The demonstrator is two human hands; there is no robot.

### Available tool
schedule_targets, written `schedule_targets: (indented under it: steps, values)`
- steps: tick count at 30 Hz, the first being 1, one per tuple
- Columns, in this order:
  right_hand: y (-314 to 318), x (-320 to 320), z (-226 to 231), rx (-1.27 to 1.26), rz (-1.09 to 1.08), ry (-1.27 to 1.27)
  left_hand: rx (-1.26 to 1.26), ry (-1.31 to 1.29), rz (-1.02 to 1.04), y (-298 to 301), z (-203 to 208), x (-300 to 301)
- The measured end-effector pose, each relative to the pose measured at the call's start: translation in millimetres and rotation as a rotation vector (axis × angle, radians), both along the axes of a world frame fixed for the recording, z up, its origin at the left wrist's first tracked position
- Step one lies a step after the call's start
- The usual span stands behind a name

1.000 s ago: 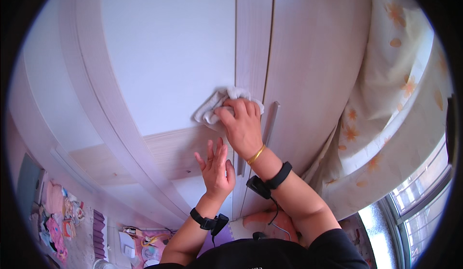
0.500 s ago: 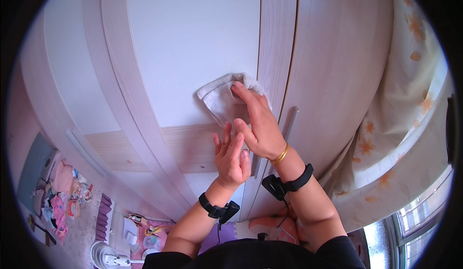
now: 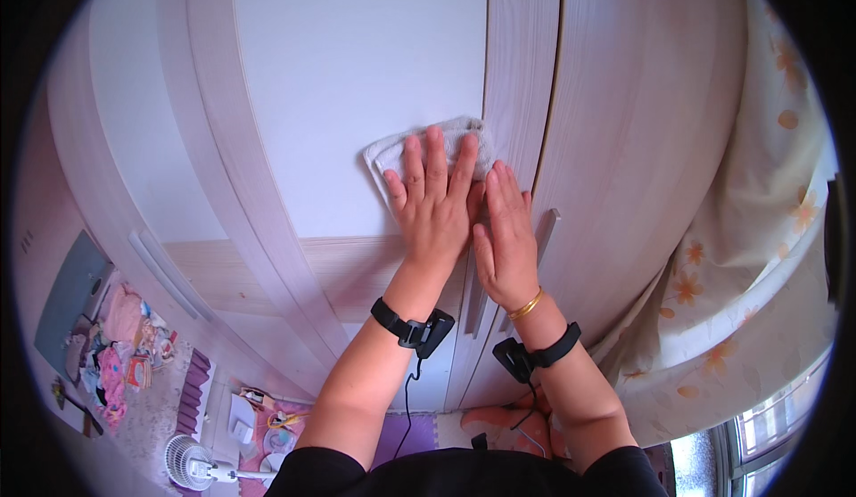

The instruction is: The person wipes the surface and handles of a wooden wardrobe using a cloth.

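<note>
A pale grey-white cloth (image 3: 390, 153) lies against the white panel (image 3: 357, 60) of a wardrobe door, near the panel's right edge. My left hand (image 3: 431, 203) is flat on it with the fingers spread, pressing it to the door. Just right of it is my right hand (image 3: 510, 252), fingers stretched out and the thumb a little apart. It holds nothing and is at the cloth's lower right corner; whether it touches the cloth I cannot tell. Part of the cloth is hidden under my left hand.
Bar handles stand on the doors, one (image 3: 548, 230) right of my right hand. A flowered curtain (image 3: 695, 283) hangs at the right by a window (image 3: 767, 443). At lower left are a white fan (image 3: 189, 463) and a bed with a heap of clothes (image 3: 116, 363).
My left hand has moved up and forward onto the cloth, fingers now spread on it. My right hand has come off the cloth, moving down and to the right.
</note>
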State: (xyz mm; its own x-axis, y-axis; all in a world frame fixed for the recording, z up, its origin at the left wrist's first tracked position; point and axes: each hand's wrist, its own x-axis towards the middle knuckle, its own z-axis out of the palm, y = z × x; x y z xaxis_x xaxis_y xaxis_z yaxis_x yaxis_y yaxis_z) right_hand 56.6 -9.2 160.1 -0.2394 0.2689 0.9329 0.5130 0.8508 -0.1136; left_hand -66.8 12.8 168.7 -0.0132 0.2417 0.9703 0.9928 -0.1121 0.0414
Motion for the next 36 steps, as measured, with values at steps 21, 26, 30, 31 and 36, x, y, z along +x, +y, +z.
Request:
schedule_targets:
  steps: [21,26,30,31,36]
  values:
    - [19.2,-0.9,-67.7,-0.043,-0.120,-0.096,0.016,0.084,0.060,-1.5,-14.5,-7.6]
    - [27.1,6.8,-89.0,0.027,-0.160,-0.226,-0.026,0.086,0.107,-5.3,-60.5,-20.9]
    - [28.1,6.5,-93.3,0.050,-0.153,-0.207,-0.004,0.076,0.089,-9.8,-16.1,-15.9]
    - [29.5,7.2,-94.1,0.054,-0.153,-0.204,0.000,0.078,0.090,-7.3,-2.0,-14.9]
    - [27.7,7.5,-92.4,0.064,-0.154,-0.185,0.009,0.134,0.141,-3.3,-2.6,-17.7]
